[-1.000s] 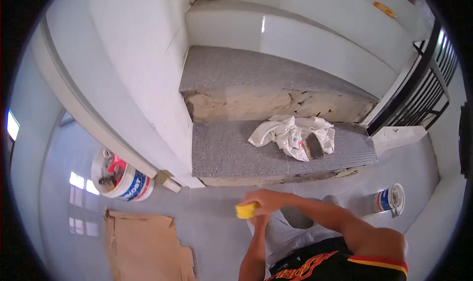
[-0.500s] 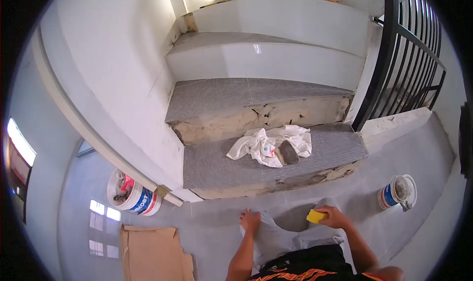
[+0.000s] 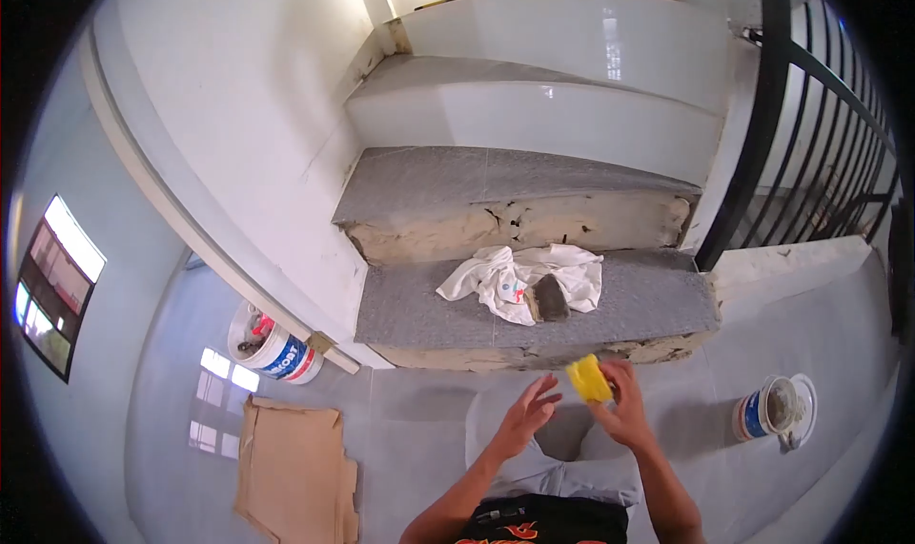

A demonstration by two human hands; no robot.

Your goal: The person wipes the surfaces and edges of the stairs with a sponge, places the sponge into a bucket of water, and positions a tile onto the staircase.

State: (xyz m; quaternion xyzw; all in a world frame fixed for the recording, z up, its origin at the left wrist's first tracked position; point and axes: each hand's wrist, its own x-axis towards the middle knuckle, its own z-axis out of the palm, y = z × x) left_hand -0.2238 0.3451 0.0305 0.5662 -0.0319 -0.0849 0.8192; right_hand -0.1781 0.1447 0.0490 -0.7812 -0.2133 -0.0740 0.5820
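Observation:
My right hand [image 3: 624,406] is closed round the edge of a small, flat, yellow piece [image 3: 589,379], about palm-sized and shiny; I cannot tell its exact kind. To the left of it, my left hand [image 3: 526,413] is raised with fingers apart, holding nothing and not touching the yellow piece. Both hands are above my knees, in front of the lowest step. On that step lies a crumpled white cloth [image 3: 484,275] with a dark, brownish block [image 3: 550,299] resting on it.
Grey-treaded stairs [image 3: 429,182] rise ahead, two risers rough and unfaced. A bucket with grey paste [image 3: 753,415] stands at right, another bucket [image 3: 286,358] at left. Flattened cardboard [image 3: 291,468] lies on the floor. A black railing [image 3: 762,134] edges the stairs.
My right hand has lifted the yellow piece forward and left from my knee. My left hand has come up off my other knee toward it. The view has shifted slightly.

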